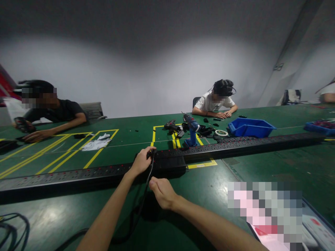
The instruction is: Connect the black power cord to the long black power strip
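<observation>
A long black power strip (104,173) with rows of sockets and small red marks lies across the green table, with a wider black box section (170,165) in the middle. My left hand (142,161) is closed at the left end of that box, its fingertips on the top of a black cable (151,169). The cable hangs over the strip's near side and runs down towards me. Just below, my right hand (164,192) is curled closed, thumb beside the cable. What its fingers grip is hidden.
Behind the strip stand a blue drill (192,127) and a second, dark drill (171,126). A roll of tape (221,133) and a blue bin (250,127) are further right. Coiled cables (14,228) lie at front left. Two people sit across the table.
</observation>
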`<state>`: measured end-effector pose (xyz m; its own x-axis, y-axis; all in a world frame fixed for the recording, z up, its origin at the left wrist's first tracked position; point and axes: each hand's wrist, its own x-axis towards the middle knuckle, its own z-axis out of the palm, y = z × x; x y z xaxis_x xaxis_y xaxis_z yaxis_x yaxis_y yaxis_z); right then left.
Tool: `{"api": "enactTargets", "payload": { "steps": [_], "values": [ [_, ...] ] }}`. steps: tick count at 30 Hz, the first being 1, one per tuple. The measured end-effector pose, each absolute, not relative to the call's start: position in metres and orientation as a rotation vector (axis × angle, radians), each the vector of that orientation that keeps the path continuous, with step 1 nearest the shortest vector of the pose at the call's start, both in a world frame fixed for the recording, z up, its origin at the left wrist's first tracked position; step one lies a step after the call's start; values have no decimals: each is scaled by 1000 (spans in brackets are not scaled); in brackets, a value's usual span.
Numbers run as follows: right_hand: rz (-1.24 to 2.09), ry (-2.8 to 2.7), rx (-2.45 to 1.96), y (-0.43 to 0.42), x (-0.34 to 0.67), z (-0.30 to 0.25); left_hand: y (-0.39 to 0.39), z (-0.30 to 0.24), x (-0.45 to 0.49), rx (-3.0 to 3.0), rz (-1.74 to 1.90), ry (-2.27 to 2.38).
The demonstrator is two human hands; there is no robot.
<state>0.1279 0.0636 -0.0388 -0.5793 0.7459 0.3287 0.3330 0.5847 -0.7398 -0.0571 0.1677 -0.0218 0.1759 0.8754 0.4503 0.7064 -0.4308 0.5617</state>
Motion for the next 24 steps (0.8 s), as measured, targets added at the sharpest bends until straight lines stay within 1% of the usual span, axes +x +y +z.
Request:
{"api": "enactTargets", "payload": {
  "steps": [9,15,24],
  "values": [
    [795,-2258,-837,62,126,-39,171,-8,-55,2240,1005,1458],
    [787,-2243,-835,62,127,-38,172,-6,-50,2121,1006,1356],
    [781,-2249,-823,62,127,-38,172,-8,-51,2068,1000,1342]
  ]
}}
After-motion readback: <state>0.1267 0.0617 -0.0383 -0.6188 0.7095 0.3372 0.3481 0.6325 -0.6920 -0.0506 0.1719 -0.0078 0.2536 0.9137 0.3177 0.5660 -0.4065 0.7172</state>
